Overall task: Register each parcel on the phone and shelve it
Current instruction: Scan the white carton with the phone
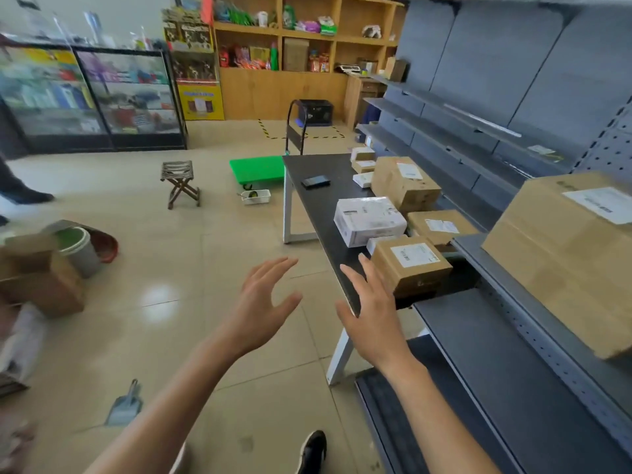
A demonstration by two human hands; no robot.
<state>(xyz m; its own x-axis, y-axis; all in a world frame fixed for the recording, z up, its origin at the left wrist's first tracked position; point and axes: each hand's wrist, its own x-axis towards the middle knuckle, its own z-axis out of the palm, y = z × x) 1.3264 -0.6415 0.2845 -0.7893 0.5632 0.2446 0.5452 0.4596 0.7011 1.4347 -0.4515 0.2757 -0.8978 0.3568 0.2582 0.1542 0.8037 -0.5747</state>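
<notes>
Both hands hang empty, fingers spread — the left hand (263,304) over the floor at lower centre, the right hand (371,311) over the near end of the dark bench (316,203). Just right of the right hand's fingertips sits a brown parcel (410,266), label up, its long axis running toward the upper left. The phone (315,182) lies flat farther up the bench, well apart from either grip — long axis roughly left-right. A large parcel (561,254) rests on the grey shelf (506,333) at right.

Bright, floor (160,299) glare, blurred edges, wide-angle warp
</notes>
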